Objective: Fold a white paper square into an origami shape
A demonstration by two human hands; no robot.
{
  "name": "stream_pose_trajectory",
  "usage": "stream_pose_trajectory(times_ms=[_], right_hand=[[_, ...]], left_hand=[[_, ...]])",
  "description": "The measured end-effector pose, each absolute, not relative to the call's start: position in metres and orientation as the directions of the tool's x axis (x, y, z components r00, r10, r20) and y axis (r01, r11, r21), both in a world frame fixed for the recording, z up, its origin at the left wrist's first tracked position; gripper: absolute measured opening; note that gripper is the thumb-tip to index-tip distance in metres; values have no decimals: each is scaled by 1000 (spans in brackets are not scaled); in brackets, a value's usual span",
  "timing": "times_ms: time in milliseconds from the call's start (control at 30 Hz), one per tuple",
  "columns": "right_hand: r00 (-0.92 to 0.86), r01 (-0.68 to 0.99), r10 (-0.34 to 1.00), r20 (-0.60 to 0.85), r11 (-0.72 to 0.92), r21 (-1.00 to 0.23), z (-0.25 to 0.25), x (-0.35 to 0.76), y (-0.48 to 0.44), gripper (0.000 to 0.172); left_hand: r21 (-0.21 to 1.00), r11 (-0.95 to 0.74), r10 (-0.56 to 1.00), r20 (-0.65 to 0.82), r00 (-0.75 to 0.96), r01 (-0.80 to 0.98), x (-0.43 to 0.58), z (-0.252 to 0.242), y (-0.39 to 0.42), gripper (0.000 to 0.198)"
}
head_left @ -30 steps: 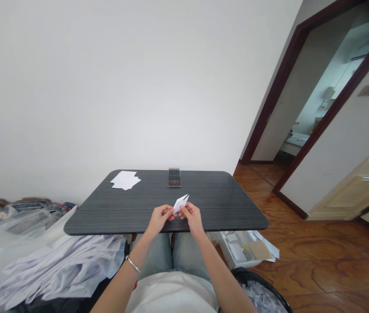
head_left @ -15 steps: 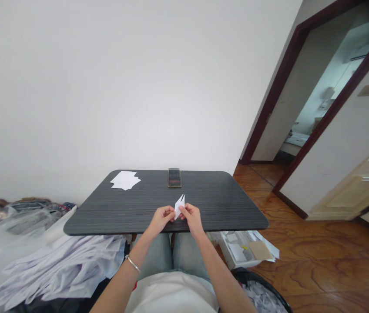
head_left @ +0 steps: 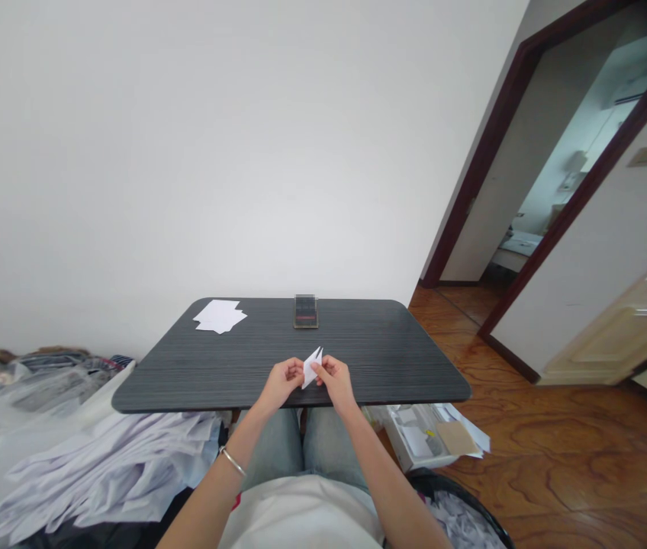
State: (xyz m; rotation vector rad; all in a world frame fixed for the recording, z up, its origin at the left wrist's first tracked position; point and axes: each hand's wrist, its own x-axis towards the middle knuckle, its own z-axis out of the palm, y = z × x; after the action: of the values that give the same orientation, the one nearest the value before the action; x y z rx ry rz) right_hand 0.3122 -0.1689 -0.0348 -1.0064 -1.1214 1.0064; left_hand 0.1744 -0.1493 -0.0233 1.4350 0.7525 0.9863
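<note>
Held up over the near edge of the dark grey wood-grain table [head_left: 369, 358], a small folded piece of white paper [head_left: 310, 367] comes to narrow points at its far end. My left hand [head_left: 283, 383] pinches its left side between fingers and thumb, and my right hand [head_left: 332, 381] grips its right side. Farther back on the table lie a few loose white paper sheets [head_left: 219, 316]. A smartphone [head_left: 306, 311] lies face up at the far edge, its screen blurred. Neither hand touches these.
A pile of white fabric or paper in clear plastic [head_left: 100, 473] lies to my left. Below the table's right corner sits an open box of papers [head_left: 426, 438], and a black bin of paper scraps [head_left: 461, 518] stands by my right arm. A wooden floor and doorway lie right.
The folded paper has turned, its points swinging from up-right to nearly upright and then tilting. My hands have drawn slightly closer together and lower.
</note>
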Motion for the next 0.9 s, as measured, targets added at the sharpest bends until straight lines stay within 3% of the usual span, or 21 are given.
stream_pose_trajectory(times_ms=[300, 667, 900], right_hand=[[221, -124, 951, 215, 246, -961, -36, 312, -169, 30], [134, -53, 969, 207, 216, -975, -37, 314, -167, 22], [184, -24, 960, 211, 219, -975, -40, 314, -167, 25]], left_hand=[[994, -81, 872, 108, 477, -77, 175, -21, -150, 29], [991, -124, 874, 136, 466, -56, 175, -25, -150, 28], [988, -151, 861, 146, 486, -30, 176, -29, -148, 30]])
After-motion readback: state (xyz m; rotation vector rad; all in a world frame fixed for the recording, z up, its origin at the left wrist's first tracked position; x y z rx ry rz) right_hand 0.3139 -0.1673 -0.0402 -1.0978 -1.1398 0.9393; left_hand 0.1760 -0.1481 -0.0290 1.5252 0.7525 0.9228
